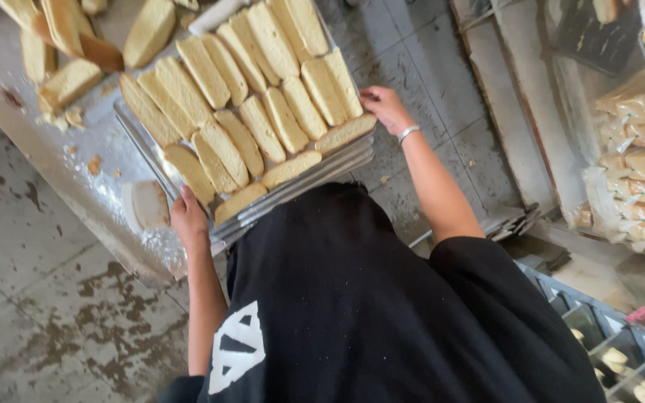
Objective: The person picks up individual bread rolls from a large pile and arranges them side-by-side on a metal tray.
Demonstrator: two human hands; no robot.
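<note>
Fingers of both hands grip a rusk-filled tray (352, 160).

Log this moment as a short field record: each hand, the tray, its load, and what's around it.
left hand: grips the near left corner of the tray stack
right hand: grips its right edge
tray stack: several metal trays, tilted in view
load: rows of pale bread slices on top
table: floury, loose slices
right side: shelves with bagged bread
</note>
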